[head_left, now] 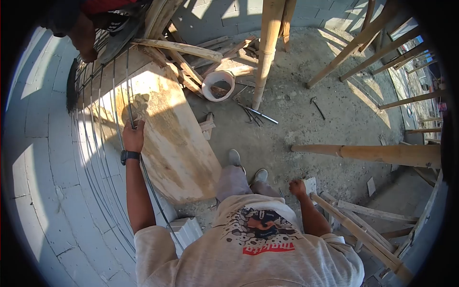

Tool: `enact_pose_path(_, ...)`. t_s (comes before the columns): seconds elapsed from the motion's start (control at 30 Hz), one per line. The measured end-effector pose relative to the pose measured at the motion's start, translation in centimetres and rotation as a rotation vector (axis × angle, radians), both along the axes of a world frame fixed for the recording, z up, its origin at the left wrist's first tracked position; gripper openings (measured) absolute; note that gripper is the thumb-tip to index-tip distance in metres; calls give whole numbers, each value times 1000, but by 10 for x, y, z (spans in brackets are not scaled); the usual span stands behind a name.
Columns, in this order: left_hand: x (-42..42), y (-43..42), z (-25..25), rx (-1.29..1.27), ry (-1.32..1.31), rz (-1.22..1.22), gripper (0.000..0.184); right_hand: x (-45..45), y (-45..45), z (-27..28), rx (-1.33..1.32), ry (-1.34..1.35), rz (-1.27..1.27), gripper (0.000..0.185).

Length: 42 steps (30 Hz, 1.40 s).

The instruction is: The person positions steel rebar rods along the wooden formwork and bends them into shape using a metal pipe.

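Observation:
My left hand (134, 136), with a dark watch at the wrist, is closed around a long steel reinforcing bar (149, 179). That bar runs from the upper left down beside my left arm. Several thinner-looking bars (103, 160) curve alongside it, close to the grey block wall. Under the bars, a stained plywood sheet (174, 148) lies partly in sunlight. Low on my right side, my right hand (297, 188) has its fingers curled; whatever they may hold is hidden. A pale board piece (311, 185) is just beside it.
Another person's hand (86, 52) and a sandalled foot (117, 21) are at the upper left. A white bucket (218, 86) stands by loose planks (181, 48). Bamboo posts (267, 52) rise from the concrete floor (267, 138). A metal tube (265, 116) and bent bar (317, 108) lie there.

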State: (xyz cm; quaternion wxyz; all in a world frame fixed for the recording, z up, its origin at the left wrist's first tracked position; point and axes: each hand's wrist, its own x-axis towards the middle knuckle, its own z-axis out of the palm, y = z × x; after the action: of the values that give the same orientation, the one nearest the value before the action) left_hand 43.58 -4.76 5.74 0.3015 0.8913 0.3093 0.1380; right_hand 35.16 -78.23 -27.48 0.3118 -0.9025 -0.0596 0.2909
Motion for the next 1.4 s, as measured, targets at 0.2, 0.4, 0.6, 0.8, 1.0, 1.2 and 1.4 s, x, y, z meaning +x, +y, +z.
enact_pose_path(0.2, 3, -14, 6, -69, -90, 27, 40, 26, 13, -41, -574, -94, 925, 12)
enact_pose_path(0.4, -1, -9, -9, -188, -192, 34, 43, 160, 138, 19, 161, 450, -364, 21)
enact_pose_path(0.6, -1, -20, 19, -278, -201, 21, 36, 244, 238, 92, 263, 178, -285, 30)
enact_pose_path(0.8, -3, -16, 7, -373, -133, 17, 35, 211, 243, 37, 76, 116, -200, 28)
enact_pose_path(1.0, -3, -6, 9, -429, -38, 18, 42, 136, 206, 2, -154, 78, -133, 28)
enact_pose_path(1.2, 3, -6, 15, -386, 61, 68, 49, 92, 134, -29, -97, 75, -35, 26)
enact_pose_path(1.4, 12, -58, 56, 932, 364, -54, 72, 94, 75, -35, 101, 463, -507, 23)
